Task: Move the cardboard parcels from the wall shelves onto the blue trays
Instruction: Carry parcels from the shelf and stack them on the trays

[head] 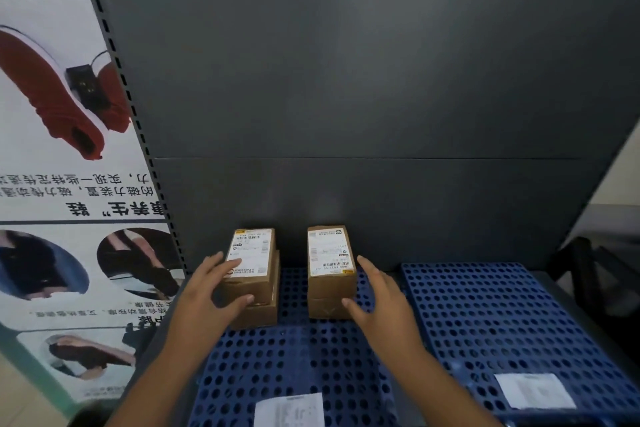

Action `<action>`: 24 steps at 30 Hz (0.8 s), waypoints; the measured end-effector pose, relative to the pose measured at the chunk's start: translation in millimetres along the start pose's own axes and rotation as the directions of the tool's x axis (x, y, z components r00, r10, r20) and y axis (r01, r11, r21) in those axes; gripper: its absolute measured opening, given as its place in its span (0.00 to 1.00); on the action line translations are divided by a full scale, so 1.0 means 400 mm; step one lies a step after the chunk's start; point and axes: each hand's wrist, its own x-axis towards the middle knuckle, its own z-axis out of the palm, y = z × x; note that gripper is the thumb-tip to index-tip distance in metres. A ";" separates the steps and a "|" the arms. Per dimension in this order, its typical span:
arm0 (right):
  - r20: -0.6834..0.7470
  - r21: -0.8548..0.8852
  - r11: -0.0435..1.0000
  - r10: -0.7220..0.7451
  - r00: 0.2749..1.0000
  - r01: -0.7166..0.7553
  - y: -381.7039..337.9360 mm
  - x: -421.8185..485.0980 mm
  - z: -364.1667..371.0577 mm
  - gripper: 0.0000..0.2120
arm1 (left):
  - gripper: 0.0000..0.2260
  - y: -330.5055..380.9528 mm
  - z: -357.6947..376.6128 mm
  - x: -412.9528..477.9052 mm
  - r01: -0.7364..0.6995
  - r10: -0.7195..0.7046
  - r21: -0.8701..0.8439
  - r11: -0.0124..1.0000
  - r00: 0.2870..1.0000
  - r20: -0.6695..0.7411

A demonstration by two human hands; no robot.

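Two stacks of cardboard parcels with white labels stand at the far end of the left blue tray (294,357). The left stack (256,312) has two boxes. My left hand (204,295) wraps its top box (251,253), fingers on the label's left edge and thumb on the front face. The right stack (330,253) stands a little apart. My right hand (381,305) is beside it with fingers spread; the thumb tip touches its front, and the fingers are just off its right side. A second blue tray (502,315) lies to the right with no parcels on it.
A dark grey back panel (346,80) rises right behind the parcels. A slotted upright and a shoe poster (69,149) stand at the left. Each tray carries a white paper slip (289,411) near its front. A black frame (595,281) stands at the right.
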 end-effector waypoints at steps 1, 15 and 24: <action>0.000 -0.009 1.000 0.007 1.000 -0.007 0.003 -0.006 -0.010 0.37 | 0.27 0.009 0.006 0.002 -0.038 0.038 0.015 0.999 0.999 -0.013; -0.196 -0.057 0.984 0.152 0.969 -0.166 0.103 -0.192 -0.320 0.38 | 0.25 0.329 0.215 -0.004 -0.289 0.321 -0.191 0.938 0.932 0.166; -0.457 -0.016 0.948 0.277 0.845 -0.319 0.196 -0.526 -0.579 0.36 | 0.25 0.648 0.379 -0.183 -0.454 0.551 -0.342 0.823 0.784 0.286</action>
